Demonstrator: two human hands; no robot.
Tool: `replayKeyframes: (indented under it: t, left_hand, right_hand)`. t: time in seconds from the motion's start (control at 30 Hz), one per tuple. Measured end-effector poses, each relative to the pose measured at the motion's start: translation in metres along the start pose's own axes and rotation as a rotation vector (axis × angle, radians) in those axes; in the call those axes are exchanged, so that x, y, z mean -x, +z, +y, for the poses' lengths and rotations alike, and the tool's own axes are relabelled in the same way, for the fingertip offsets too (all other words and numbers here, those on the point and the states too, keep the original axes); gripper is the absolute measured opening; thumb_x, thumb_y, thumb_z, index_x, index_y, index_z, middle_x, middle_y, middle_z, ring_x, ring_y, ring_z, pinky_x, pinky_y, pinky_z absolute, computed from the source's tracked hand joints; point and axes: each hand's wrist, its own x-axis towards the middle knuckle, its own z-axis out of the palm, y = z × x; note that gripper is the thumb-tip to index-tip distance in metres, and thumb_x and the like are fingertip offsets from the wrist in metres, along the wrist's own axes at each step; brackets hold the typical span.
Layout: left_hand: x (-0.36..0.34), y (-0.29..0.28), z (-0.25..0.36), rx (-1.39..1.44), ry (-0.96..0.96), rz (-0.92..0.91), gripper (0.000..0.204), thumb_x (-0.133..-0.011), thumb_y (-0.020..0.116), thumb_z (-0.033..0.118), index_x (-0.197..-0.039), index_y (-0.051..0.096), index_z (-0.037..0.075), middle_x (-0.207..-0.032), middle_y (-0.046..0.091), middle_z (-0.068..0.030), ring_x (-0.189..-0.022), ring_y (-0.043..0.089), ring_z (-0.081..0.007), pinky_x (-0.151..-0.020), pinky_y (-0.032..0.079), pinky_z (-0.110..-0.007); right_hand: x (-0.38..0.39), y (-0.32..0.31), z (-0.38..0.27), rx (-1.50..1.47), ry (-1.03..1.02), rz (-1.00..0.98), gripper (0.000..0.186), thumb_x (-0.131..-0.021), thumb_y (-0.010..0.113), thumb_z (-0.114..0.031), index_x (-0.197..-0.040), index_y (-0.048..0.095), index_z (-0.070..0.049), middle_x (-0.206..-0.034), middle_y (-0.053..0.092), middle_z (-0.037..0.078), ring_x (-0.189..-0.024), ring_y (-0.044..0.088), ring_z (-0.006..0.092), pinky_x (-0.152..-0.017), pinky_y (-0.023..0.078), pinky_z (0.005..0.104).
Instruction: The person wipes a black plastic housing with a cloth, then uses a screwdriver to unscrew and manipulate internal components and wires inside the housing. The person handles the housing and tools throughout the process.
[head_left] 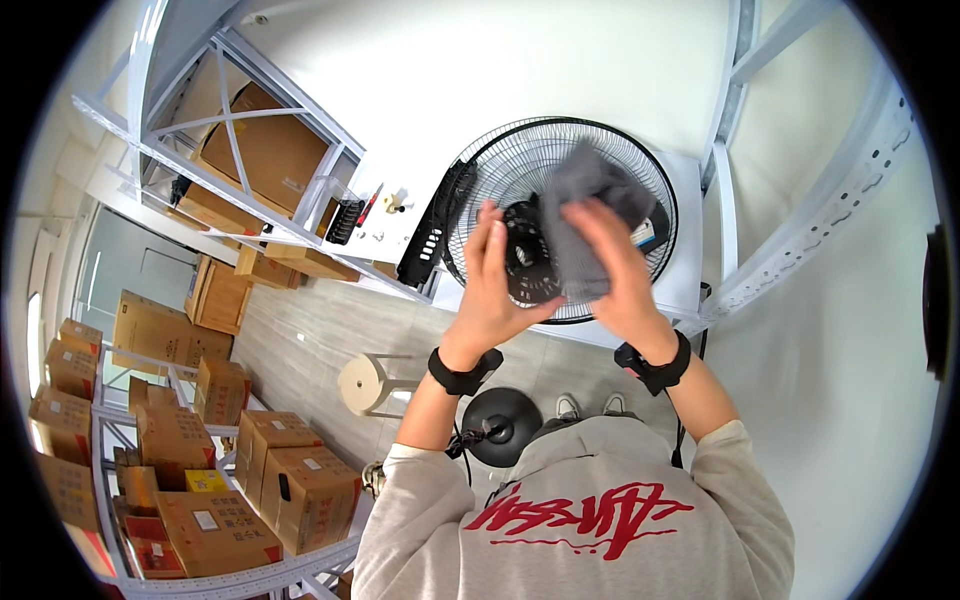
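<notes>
A wire fan grille (500, 138) with a black rim lies on the white table in front of me. Above its middle is a black round slotted part (527, 250), its edge between the thumb and fingers of my left hand (490, 285). My right hand (625, 280) is closed on a dark grey cloth (585, 205), which hangs against that part's right side and is blurred at the top. The cloth hides much of the grille's middle and part of a small white-and-blue item (646, 234) beside it.
A long black slotted piece (437, 225) leans at the grille's left. Left of it lie a red screwdriver (369, 202) and a black rack (346, 221). Metal shelf posts (725, 210) stand on the right. Below are a stool (365, 385), a round black base (503, 427) and shelved cartons (310, 490).
</notes>
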Motion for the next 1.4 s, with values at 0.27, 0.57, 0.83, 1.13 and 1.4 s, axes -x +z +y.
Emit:
replayKeyframes:
  t: [0.27,0.57,0.83,1.13,1.4]
  left_hand:
    - [0.012,0.005,-0.009,0.078,0.025,0.026,0.131,-0.051,0.096,0.023,-0.153,0.015,0.011,-0.144,0.025,-0.0220,-0.137,0.032,-0.0458,-0.109,0.037,-0.055]
    - [0.009,0.000,0.001,0.062,-0.044,-0.045,0.141,-0.049,0.097,0.034,-0.155,0.008,0.009,-0.146,0.025,-0.0233,-0.133,0.033,-0.0414,-0.107,0.035,-0.052]
    - [0.011,-0.008,-0.006,0.121,-0.082,-0.032,0.147,-0.047,0.097,0.043,-0.155,0.005,0.006,-0.137,0.040,-0.0234,-0.126,0.043,-0.0367,-0.103,0.037,-0.049]
    - [-0.005,0.002,-0.004,0.097,0.048,-0.032,0.137,-0.049,0.097,0.037,-0.156,0.013,0.012,-0.140,0.031,-0.0217,-0.129,0.038,-0.0408,-0.105,0.036,-0.053]
    - [0.007,-0.006,-0.017,0.068,0.109,-0.036,0.132,-0.051,0.096,0.039,-0.154,0.018,0.014,-0.139,0.030,-0.0205,-0.130,0.039,-0.0402,-0.105,0.040,-0.056]
  right_hand:
    - [0.012,0.007,-0.006,-0.308,-0.061,-0.321,0.056,-0.071,0.068,0.001,-0.125,0.059,-0.004,-0.126,0.062,0.018,-0.115,0.060,0.0353,-0.098,0.049,0.0416]
    - [0.002,0.012,-0.017,-0.270,0.010,-0.197,0.051,-0.075,0.066,0.003,-0.125,0.059,-0.002,-0.125,0.064,0.016,-0.114,0.062,0.0350,-0.099,0.048,0.0420]
    - [0.019,-0.022,0.008,-0.514,0.300,-0.342,0.049,-0.074,0.066,-0.002,-0.122,0.061,-0.004,-0.118,0.066,0.020,-0.108,0.065,0.0375,-0.095,0.051,0.0382]
    - [0.002,0.019,0.002,-0.263,0.055,-0.144,0.058,-0.072,0.055,0.006,-0.129,0.058,-0.004,-0.117,0.066,0.022,-0.109,0.064,0.0405,-0.095,0.051,0.0381]
    - [0.007,-0.008,0.010,-0.423,0.281,-0.477,0.052,-0.073,0.057,0.003,-0.124,0.060,-0.001,-0.099,0.070,0.021,-0.086,0.069,0.0366,-0.078,0.053,0.0368]
